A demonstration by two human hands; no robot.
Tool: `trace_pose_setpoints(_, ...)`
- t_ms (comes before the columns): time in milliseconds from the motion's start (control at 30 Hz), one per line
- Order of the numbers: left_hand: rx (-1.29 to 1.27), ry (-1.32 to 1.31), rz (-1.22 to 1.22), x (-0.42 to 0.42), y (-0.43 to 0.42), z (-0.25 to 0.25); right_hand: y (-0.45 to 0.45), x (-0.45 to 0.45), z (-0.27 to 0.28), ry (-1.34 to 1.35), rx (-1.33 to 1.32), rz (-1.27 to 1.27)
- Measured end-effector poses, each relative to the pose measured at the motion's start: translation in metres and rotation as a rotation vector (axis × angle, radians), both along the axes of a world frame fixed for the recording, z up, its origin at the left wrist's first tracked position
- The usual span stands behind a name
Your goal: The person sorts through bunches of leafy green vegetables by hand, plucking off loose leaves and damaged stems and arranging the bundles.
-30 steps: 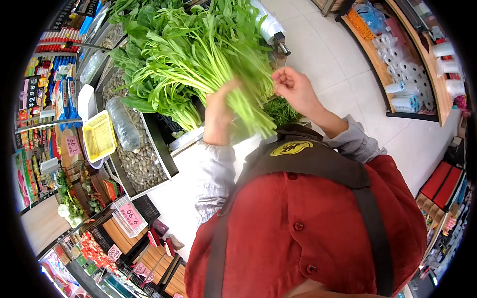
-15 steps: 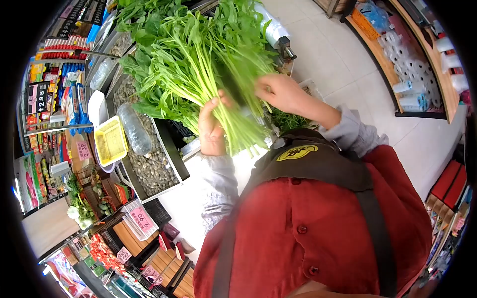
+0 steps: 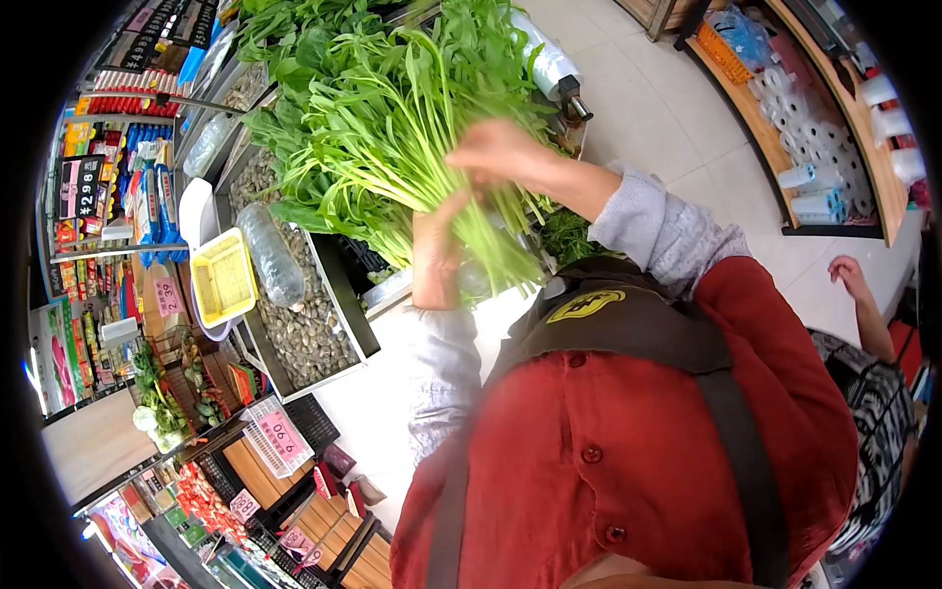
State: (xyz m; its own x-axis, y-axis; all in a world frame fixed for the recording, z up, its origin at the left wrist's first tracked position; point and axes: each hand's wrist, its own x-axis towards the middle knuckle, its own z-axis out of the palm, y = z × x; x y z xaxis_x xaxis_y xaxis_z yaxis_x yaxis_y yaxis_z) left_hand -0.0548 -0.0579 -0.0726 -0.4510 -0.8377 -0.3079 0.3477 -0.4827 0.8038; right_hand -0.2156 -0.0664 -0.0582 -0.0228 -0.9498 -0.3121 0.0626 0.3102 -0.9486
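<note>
Right of the shellfish tray (image 3: 343,293), pale-stemmed greens (image 3: 420,118) are fanning out. The left hand (image 3: 437,245) is clasping them low; the blurred right hand (image 3: 498,152) is covering some, grip unclear. Left of the tray, a yellow basket (image 3: 224,275) is sitting.

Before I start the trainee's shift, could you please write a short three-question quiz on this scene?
1. Which things sit on the wooden shelf at the picture's right edge? A) shellfish B) white rolls C) yellow basket
2. True or false: the person's left hand grips green stems.
3. Fill in: the emblem on the dark apron is mainly ____ in colour.

Key: 1. B; 2. true; 3. yellow
</note>
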Motion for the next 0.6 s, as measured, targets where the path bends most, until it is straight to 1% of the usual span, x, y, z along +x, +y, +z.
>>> trace_pose_setpoints(33,0.015,0.026,-0.032,-0.001,-0.001,0.000,0.000,0.000,-0.001,0.002,-0.001,-0.003)
trace_pose_setpoints(133,-0.001,0.004,-0.007,-0.007,0.000,0.000,0.001,-0.002,-0.009,0.026,-0.061,0.003)
trace_pose_setpoints(200,0.003,-0.013,0.003,-0.011,0.000,0.000,0.003,-0.003,-0.013,-0.069,-0.103,-0.024)
trace_pose_setpoints(333,-0.013,-0.013,0.024,-0.014,-0.001,-0.004,0.007,-0.008,-0.018,-0.073,-0.064,0.026)
trace_pose_setpoints(400,-0.024,-0.028,0.025,-0.017,0.000,0.000,0.009,-0.009,-0.019,-0.073,-0.111,0.021)
trace_pose_setpoints(500,-0.017,-0.081,0.038,-0.018,-0.001,-0.004,0.014,-0.009,-0.016,-0.036,-0.099,-0.012)
trace_pose_setpoints(600,-0.052,-0.060,0.075,-0.019,-0.003,-0.009,0.016,-0.007,-0.020,-0.055,-0.138,-0.044)
